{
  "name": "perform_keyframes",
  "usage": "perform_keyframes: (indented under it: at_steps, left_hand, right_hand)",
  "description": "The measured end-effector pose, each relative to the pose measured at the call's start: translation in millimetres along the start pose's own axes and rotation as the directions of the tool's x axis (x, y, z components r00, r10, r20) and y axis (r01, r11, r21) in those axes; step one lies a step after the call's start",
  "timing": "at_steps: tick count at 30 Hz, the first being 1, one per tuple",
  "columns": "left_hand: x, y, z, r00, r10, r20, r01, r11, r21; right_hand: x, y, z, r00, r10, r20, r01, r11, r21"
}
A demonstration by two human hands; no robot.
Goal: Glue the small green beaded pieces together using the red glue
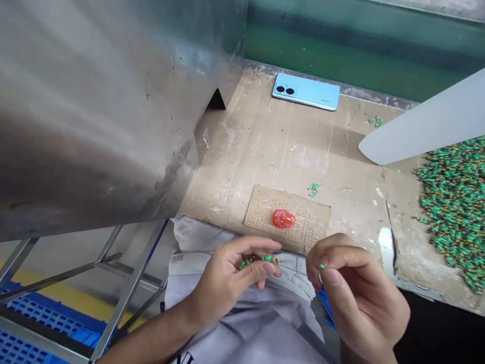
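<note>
My left hand [238,270] is curled around several small green pieces [267,258] with yellowish ends, which show between thumb and fingers. Thumb and forefinger of my right hand [352,288] pinch one tiny green piece [322,266]. Both hands are above my lap, at the near edge of the worktop. Just beyond them a red, shiny blob [283,219] sits on a cardboard piece [261,207] covered in small dots. A small cluster of the same green pieces [314,189] lies past the cardboard. What exactly the pieces are is too small to tell.
A large heap of green pieces [454,212] covers the right side of the worktop [242,167]. Above it juts a white smooth panel [428,121]. A light blue phone [306,91] lies at the back. A metal wall [98,111] stands left, above a metal frame [129,283].
</note>
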State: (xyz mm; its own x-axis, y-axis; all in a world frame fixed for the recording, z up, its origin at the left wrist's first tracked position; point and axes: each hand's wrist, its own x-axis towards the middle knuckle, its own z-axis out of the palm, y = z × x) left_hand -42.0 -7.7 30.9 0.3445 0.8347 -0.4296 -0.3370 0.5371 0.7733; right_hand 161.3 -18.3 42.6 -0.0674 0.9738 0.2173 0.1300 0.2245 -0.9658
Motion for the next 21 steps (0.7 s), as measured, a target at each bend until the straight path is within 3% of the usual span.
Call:
perform_keyframes:
  at_steps: [4,7,16,21]
  left_hand:
    - [-1.4,3.5,1.6,0.981,0.191,-0.04,-0.176,0.953,0.248]
    - [-0.3,5.1,1.6,0.953,0.302,-0.028,-0.278,0.907,0.315]
    - [0.3,5.5,-4.2,0.967,0.255,-0.03,-0.24,0.94,0.241]
    - [0.2,4.6,-4.4,0.954,0.299,0.015,-0.297,0.938,0.181]
  right_hand:
    - [2.9,-1.5,5.5,0.99,0.015,0.144,0.001,0.995,-0.104]
    - [4.0,0.1,10.2,0.974,0.065,0.219,-0.038,0.992,-0.124]
    - [1.9,2.6,21.4,0.984,0.017,0.176,0.0,0.995,-0.098]
    - [2.3,-2.0,22.7,0.981,0.126,0.146,-0.125,0.992,-0.012]
